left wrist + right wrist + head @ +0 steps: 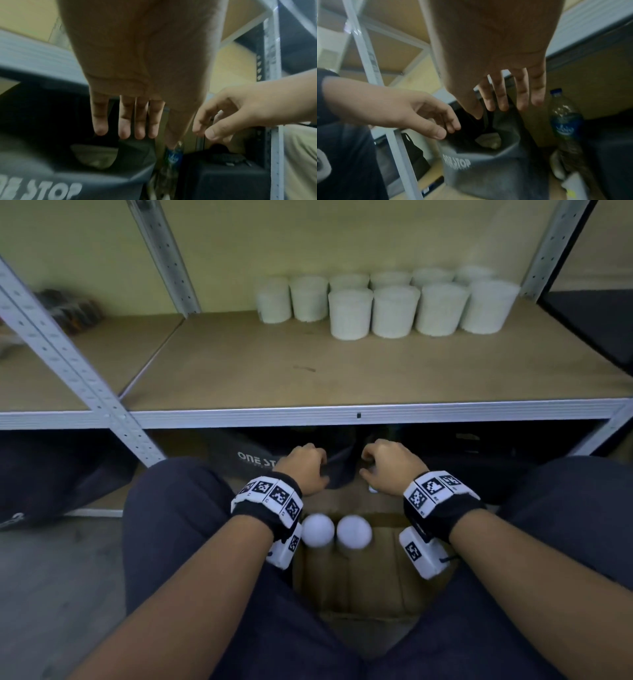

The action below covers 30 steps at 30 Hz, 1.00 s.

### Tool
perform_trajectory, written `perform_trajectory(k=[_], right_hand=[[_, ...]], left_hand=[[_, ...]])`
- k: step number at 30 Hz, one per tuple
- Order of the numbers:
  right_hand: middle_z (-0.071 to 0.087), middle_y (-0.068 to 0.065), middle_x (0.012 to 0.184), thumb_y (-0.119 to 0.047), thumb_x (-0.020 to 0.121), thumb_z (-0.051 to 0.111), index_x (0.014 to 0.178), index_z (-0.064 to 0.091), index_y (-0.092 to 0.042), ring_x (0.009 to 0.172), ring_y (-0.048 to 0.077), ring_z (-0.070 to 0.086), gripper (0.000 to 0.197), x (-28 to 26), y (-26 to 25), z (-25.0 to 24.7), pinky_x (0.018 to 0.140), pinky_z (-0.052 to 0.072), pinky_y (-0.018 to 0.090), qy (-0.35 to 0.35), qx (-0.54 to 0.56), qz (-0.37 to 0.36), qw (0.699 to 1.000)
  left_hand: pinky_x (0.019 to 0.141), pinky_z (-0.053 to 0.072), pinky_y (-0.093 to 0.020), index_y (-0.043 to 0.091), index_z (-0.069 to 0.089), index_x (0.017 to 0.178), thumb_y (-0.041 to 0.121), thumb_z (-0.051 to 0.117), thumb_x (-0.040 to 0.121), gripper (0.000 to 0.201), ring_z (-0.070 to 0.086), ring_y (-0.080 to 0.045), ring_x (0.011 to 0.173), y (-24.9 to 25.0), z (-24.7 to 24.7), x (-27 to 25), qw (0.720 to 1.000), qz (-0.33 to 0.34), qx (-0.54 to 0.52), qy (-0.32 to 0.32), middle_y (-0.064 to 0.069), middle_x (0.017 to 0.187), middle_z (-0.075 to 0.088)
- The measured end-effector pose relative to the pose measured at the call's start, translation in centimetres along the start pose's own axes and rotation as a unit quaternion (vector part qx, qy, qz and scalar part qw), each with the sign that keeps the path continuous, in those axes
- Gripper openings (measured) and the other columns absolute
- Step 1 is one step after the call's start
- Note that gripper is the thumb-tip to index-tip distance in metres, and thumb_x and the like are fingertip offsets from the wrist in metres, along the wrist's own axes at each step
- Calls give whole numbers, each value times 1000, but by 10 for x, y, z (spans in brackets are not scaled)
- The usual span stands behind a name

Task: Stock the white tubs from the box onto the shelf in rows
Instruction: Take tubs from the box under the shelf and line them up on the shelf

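Both hands hang low between the knees, just under the front edge of the shelf (342,361). The left hand (305,467) shows straight, slightly spread fingers (125,121) in its wrist view and holds nothing. The right hand (390,465) is much the same, its fingers (501,94) extended and loose, with nothing between them, above the mouth of a dark bag (479,166) printed "ONE STOP". Two white tubs (335,530) stand side by side in the cardboard box (373,573) on the floor, close under the wrists, only their round tops showing. More tubs (394,299) already stand on the shelf, in a back row along the wall and a shorter front row toward the right, so the bare board to the left of the front row looks like the next place to fill. The tubs appear to be thin, smooth plastic, probably light and a little slippery, though the blur leaves their lids hard to judge. A grip around the upper wall, just below the rim, with fingers on one side and thumb opposite, should lift one cleanly; squeezing hard could flex the wall. A plastic bottle (565,121) stands beside the bag, apart from the box.
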State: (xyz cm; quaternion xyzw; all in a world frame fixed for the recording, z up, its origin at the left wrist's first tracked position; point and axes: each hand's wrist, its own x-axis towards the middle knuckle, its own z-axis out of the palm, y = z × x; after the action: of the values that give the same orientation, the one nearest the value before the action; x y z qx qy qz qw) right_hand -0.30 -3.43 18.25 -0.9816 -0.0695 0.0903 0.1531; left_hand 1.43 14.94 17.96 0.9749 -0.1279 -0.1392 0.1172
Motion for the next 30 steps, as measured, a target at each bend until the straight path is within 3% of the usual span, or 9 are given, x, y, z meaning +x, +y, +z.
perform_trajectory(k=[8, 11, 13, 16, 20, 23, 27, 30], right_hand=[[59, 8, 121, -34, 75, 59, 119, 56, -20, 110, 33, 58, 47, 40, 17, 79, 90, 52, 44, -119, -9, 22, 993], [58, 9, 122, -37, 78, 60, 119, 55, -14, 107, 32, 59, 47, 47, 25, 117, 88, 53, 41, -151, -29, 50, 987], [50, 10, 133, -43, 81, 60, 131, 48, -14, 116, 33, 54, 58, 48, 28, 139, 96, 48, 43, -183, -41, 63, 980], [27, 8, 152, -41, 87, 59, 148, 25, -19, 136, 33, 33, 74, 51, 38, 173, 114, 30, 43, -241, -55, 72, 966], [23, 3, 150, -39, 76, 71, 147, 22, -29, 133, 39, 33, 87, 56, 43, 208, 107, 36, 46, -248, -53, 93, 963], [18, 5, 150, -46, 69, 73, 144, 24, -32, 131, 39, 33, 91, 63, 41, 224, 106, 36, 49, -268, -57, 89, 958], [7, 8, 154, -51, 68, 72, 147, 17, -38, 134, 41, 28, 97, 66, 46, 246, 107, 34, 51, -274, -49, 88, 956], [7, 6, 151, -50, 67, 74, 146, 16, -41, 130, 43, 30, 98, 65, 48, 256, 103, 38, 52, -257, -43, 97, 961]], left_hand=[[97, 47, -40, 9, 54, 123, 29, 65, 82, 48, 53, -32, 116, -20, 76, 39, 993, -50, -13, -106, -13, 127, 52], [96, 48, -43, 18, 52, 126, 29, 65, 78, 51, 53, -33, 118, -30, 112, 48, 987, -68, -21, -141, -9, 129, 50], [96, 46, -47, 22, 48, 126, 31, 60, 77, 51, 48, -32, 119, -41, 150, 60, 980, -83, -11, -180, -6, 132, 47], [100, 38, -53, 25, 43, 126, 43, 46, 78, 51, 36, -36, 126, -58, 213, 81, 973, -100, 14, -210, -6, 142, 42], [108, 34, -46, 23, 36, 141, 24, 63, 83, 63, 34, -36, 134, -52, 204, 66, 974, -111, 3, -196, -9, 149, 28], [102, 38, -50, 30, 34, 139, 37, 63, 78, 68, 35, -42, 130, -55, 218, 72, 982, -108, 29, -154, -8, 146, 27], [101, 36, -53, 37, 37, 135, 46, 66, 71, 71, 36, -45, 127, -55, 229, 77, 980, -104, 49, -160, -8, 145, 29], [91, 41, -51, 42, 45, 125, 57, 63, 61, 69, 50, -41, 110, -56, 233, 77, 982, -99, 99, -127, -6, 137, 43]])
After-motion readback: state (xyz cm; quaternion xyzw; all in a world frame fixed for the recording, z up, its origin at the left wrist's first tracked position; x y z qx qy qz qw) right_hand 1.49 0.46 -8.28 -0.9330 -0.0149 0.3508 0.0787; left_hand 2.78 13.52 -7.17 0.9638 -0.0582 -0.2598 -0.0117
